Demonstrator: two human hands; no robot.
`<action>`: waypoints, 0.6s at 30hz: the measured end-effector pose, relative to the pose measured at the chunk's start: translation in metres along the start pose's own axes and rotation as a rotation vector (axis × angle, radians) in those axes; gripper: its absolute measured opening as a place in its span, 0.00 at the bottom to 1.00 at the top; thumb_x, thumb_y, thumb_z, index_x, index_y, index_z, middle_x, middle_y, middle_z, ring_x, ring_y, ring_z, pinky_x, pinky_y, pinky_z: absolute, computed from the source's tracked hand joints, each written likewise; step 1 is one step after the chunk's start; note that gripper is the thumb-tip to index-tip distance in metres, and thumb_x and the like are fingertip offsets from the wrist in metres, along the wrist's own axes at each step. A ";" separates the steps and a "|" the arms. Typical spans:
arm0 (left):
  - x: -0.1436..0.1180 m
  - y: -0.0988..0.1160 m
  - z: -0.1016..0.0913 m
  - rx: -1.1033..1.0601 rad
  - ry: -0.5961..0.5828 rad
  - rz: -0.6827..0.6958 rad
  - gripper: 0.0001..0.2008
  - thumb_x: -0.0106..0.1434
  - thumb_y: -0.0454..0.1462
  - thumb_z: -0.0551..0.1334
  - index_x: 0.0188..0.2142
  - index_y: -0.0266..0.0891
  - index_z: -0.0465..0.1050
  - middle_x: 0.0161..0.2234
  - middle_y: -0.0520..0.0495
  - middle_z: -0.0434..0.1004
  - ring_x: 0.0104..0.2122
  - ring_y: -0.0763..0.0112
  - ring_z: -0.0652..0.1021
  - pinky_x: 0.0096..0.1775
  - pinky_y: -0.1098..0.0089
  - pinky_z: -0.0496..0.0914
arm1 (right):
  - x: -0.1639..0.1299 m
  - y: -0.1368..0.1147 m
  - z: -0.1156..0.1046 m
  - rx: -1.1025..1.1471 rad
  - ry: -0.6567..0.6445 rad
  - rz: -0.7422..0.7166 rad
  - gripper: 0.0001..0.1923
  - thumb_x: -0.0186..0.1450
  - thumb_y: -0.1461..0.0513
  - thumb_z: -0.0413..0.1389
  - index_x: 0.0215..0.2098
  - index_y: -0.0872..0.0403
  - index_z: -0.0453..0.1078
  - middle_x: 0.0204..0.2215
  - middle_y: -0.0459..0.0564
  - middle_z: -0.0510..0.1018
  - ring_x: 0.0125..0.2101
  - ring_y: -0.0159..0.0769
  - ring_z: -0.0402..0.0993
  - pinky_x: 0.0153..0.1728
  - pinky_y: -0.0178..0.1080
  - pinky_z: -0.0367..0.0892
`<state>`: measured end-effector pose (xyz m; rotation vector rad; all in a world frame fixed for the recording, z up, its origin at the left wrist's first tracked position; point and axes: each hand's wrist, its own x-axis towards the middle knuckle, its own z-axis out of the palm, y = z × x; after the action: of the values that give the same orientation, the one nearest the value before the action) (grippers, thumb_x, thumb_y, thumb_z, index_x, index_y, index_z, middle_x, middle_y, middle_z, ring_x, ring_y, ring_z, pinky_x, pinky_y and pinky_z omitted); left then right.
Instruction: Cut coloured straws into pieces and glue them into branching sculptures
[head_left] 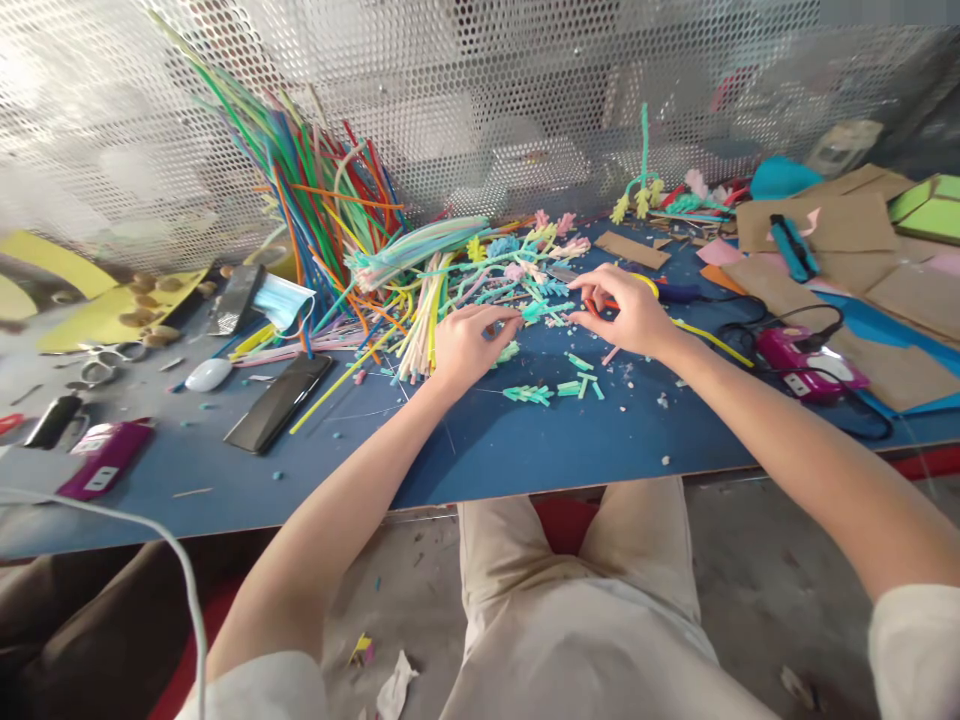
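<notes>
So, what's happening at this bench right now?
The left hand pinches a turquoise piece at its fingertips; the right hand holds what look like orange-handled scissors close by. Short green pieces lie on the blue table nearer the person, with long colored stems heaped off to the left.

Bright light washes out the perforated panel (465, 110) at upper left. Soft shadow darkens the blue table (600, 450). Outer edges look stretched.
</notes>
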<state>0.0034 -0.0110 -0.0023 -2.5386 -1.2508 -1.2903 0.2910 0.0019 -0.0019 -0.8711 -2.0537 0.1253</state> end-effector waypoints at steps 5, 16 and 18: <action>0.001 0.002 -0.003 -0.029 0.039 -0.036 0.09 0.71 0.41 0.66 0.38 0.43 0.84 0.34 0.52 0.87 0.26 0.75 0.79 0.37 0.70 0.71 | 0.002 -0.003 -0.021 0.044 -0.468 0.029 0.12 0.66 0.51 0.63 0.36 0.50 0.77 0.28 0.45 0.79 0.28 0.34 0.70 0.34 0.39 0.63; 0.000 0.001 -0.001 -0.009 0.035 -0.055 0.08 0.70 0.41 0.66 0.39 0.45 0.85 0.35 0.53 0.87 0.25 0.77 0.77 0.35 0.73 0.70 | 0.003 -0.008 -0.020 0.008 -0.825 0.103 0.12 0.69 0.53 0.57 0.37 0.51 0.77 0.34 0.49 0.82 0.33 0.37 0.74 0.39 0.40 0.64; 0.000 0.002 -0.001 0.004 0.039 -0.044 0.09 0.70 0.42 0.65 0.39 0.45 0.85 0.35 0.53 0.87 0.25 0.77 0.76 0.34 0.73 0.69 | 0.004 -0.010 -0.023 0.025 -0.794 0.138 0.13 0.70 0.52 0.56 0.39 0.52 0.76 0.34 0.49 0.82 0.31 0.36 0.74 0.37 0.40 0.64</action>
<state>0.0036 -0.0127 -0.0010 -2.4841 -1.3072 -1.3378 0.3016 -0.0080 0.0182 -1.0535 -2.6996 0.6602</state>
